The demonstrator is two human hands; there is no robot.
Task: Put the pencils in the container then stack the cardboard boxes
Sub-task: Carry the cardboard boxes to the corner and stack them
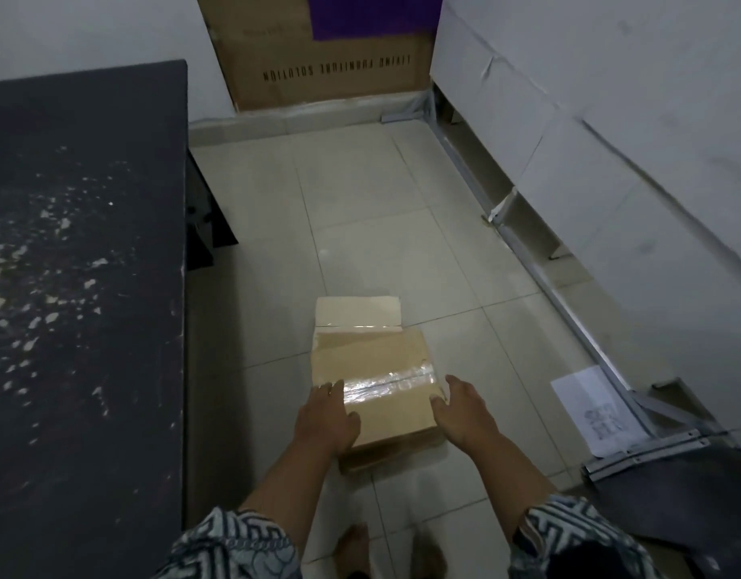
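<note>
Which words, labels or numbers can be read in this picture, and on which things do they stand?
"LIVING FURNITURE SOLUTION": on the large cardboard box against the far wall, printed upside down.
Faint print higher up on the same box: too blurred to read.
Paper sheet on the floor at right: markings too small to read.
Taped cardboard box between the hands: no text visible.

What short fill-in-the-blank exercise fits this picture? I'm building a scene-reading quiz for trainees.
1. The cardboard box lies on the tiled ____.
2. The left hand and right hand flank the box, one on each ____.
3. A strip of clear ____ runs across the box's top.
4. The dark table stands to the person's ____.

Missing words: floor; side; tape; left
</note>
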